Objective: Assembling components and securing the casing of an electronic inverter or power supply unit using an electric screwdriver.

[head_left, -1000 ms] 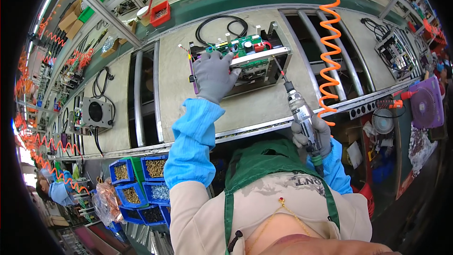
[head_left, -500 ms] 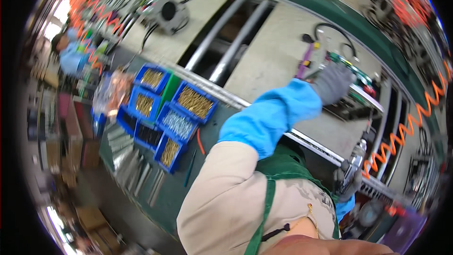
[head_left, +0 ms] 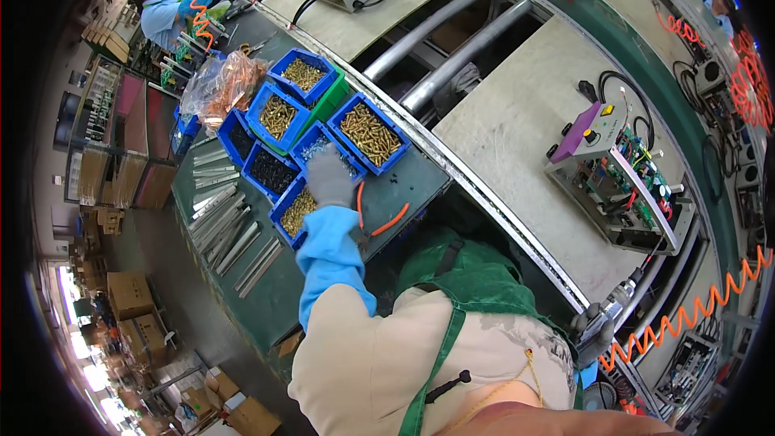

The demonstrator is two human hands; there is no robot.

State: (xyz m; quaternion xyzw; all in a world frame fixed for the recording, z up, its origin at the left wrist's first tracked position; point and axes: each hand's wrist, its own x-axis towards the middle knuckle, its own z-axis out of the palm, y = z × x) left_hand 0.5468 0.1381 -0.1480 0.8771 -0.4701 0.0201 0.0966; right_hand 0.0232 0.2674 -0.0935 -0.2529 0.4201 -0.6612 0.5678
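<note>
My left hand (head_left: 331,180), in a grey glove and blue sleeve, reaches down into a blue bin of small silvery screws (head_left: 317,148). Its fingertips are blurred among the screws, so their grip does not show. Brass-coloured screws (head_left: 370,136) fill the bin just beyond, and a bin of black screws (head_left: 273,169) sits to the left. At the right, my right hand (head_left: 596,333), also gloved, is closed round an air screwdriver (head_left: 617,300) with an orange coiled hose. Past the tool's tip stands an open metal-framed device (head_left: 622,169) with a circuit board and purple panel.
Metal strips (head_left: 222,222) lie on the green bench left of the bins, beside a plastic bag (head_left: 230,89). Red-handled pliers (head_left: 375,222) rest near my left forearm. Rollers (head_left: 460,60) cross the conveyor between pale boards. A co-worker (head_left: 165,12) is at the far left.
My left hand has left the device at the right and swung left into the screw bin. The view has shifted too. My right hand keeps hold of the air screwdriver.
</note>
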